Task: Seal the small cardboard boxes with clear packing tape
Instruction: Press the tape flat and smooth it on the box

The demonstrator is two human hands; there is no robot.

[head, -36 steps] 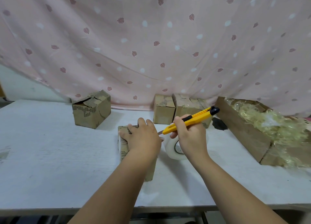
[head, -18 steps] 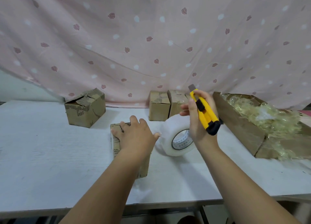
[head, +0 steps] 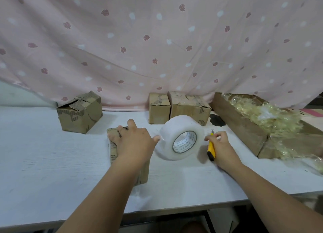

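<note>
The left hand lay flat, fingers spread, on a small cardboard box at the front middle of the white tabletop, its thumb reaching toward a roll of clear tape standing on edge just beside the box. On the roll's other side, the right hand sat low at the tabletop, fingers curled round a yellow knife. A lone box sat back left, a pair of boxes stood back middle against a pink curtain, and a long open box of crumpled plastic lay right.
</note>
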